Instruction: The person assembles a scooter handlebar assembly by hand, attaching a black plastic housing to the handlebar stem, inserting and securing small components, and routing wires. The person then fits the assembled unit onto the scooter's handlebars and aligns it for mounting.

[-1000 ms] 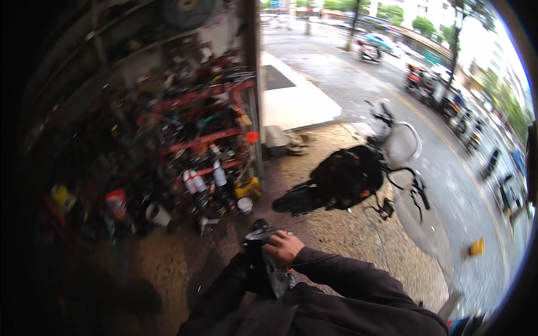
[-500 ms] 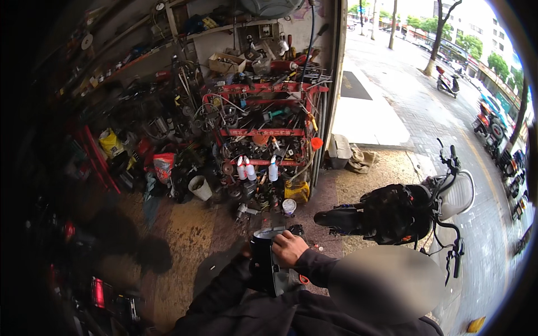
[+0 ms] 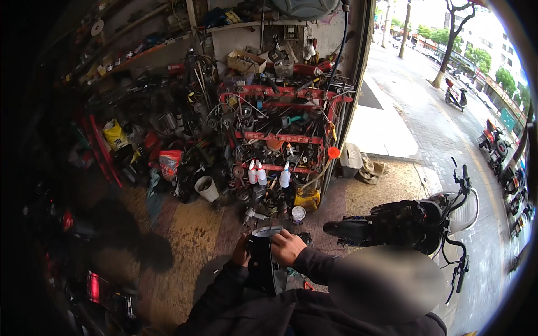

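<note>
Close in front of my body stands a black box-like part, held upright, with a pale grey inner side showing at its upper end. My left hand grips its left side; most of those fingers are hidden behind it. Over the right upper edge my right hand is bent, its fingertips at the rim and curled inward. What the fingertips pinch, apart from the edge, is too small to tell.
A red tool rack loaded with tools stands ahead, spray bottles on its lower level. On the floor are a grey bucket, a white tub and an air impact wrench. A motorbike stands at right by the doorway.
The surroundings have shifted right and slightly down as my head turned. My left hand shows more clearly at the black part's side. The right hand stays at the upper edge.
</note>
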A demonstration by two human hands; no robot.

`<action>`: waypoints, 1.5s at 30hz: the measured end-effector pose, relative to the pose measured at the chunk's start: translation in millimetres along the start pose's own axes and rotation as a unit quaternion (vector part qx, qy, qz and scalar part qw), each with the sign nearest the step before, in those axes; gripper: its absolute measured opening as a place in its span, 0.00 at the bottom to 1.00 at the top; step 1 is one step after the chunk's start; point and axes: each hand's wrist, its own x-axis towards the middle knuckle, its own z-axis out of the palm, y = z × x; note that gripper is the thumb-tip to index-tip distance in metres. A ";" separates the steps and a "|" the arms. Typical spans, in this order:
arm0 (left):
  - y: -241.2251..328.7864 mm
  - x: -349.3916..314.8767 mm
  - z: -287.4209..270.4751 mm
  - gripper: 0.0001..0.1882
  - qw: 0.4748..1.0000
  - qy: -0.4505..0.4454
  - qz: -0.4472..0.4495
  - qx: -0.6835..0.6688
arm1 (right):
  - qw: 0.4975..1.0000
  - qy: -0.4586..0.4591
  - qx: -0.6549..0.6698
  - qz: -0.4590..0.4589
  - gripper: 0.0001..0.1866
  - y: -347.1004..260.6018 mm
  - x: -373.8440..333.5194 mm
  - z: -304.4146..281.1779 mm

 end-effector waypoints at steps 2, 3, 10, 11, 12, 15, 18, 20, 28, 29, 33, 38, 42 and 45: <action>22.5 5.1 3.5 0.26 0.994 0.108 -0.027 0.008 | 1.000 -0.024 -0.006 0.002 0.10 1.0 24.8 8.3; 32.7 7.6 4.8 0.25 0.994 0.107 -0.017 0.008 | 1.000 0.017 -0.001 -0.009 0.10 0.6 38.0 11.8; 97.8 48.0 -50.2 0.24 0.988 0.033 -0.070 0.137 | 0.998 0.035 0.006 -0.048 0.14 -12.4 128.3 38.1; 103.3 48.3 -61.9 0.24 0.987 0.031 -0.071 0.143 | 0.998 0.040 -0.001 -0.049 0.14 -14.3 138.4 41.9; 109.2 47.1 -73.3 0.24 0.986 0.031 -0.070 0.148 | 0.998 0.041 -0.004 -0.048 0.14 -16.2 146.7 45.3; 125.3 41.3 -102.0 0.24 0.985 0.041 -0.065 0.157 | 0.998 0.040 -0.011 -0.047 0.14 -20.0 165.9 54.2; 138.8 35.8 -121.7 0.24 0.984 0.055 -0.057 0.160 | 0.997 0.050 -0.008 -0.064 0.13 -20.6 179.6 61.2; 143.7 34.8 -130.8 0.24 0.983 0.063 -0.054 0.163 | 0.995 0.059 -0.002 -0.081 0.13 -19.7 187.0 65.6; 137.9 68.0 -153.4 0.25 0.977 0.063 -0.050 0.198 | 0.991 0.076 0.047 -0.095 0.09 5.5 209.4 72.2; 136.6 74.4 -155.9 0.25 0.976 0.062 -0.048 0.204 | 0.991 0.073 0.053 -0.097 0.09 11.1 210.9 71.0; 132.9 99.7 -171.6 0.25 0.970 0.064 -0.036 0.231 | 0.992 0.074 0.052 -0.091 0.08 36.1 206.0 61.3; 111.6 134.7 -209.9 0.26 0.960 0.056 -0.017 0.273 | 0.991 0.090 0.066 -0.078 0.10 74.3 189.5 50.1; 97.6 156.0 -242.3 0.26 0.943 0.048 0.001 0.329 | 0.996 0.074 0.047 -0.035 0.11 104.8 176.9 44.3; 101.7 169.3 -250.1 0.26 0.965 0.048 -0.003 0.260 | 0.998 0.056 0.042 -0.011 0.11 118.1 184.1 46.2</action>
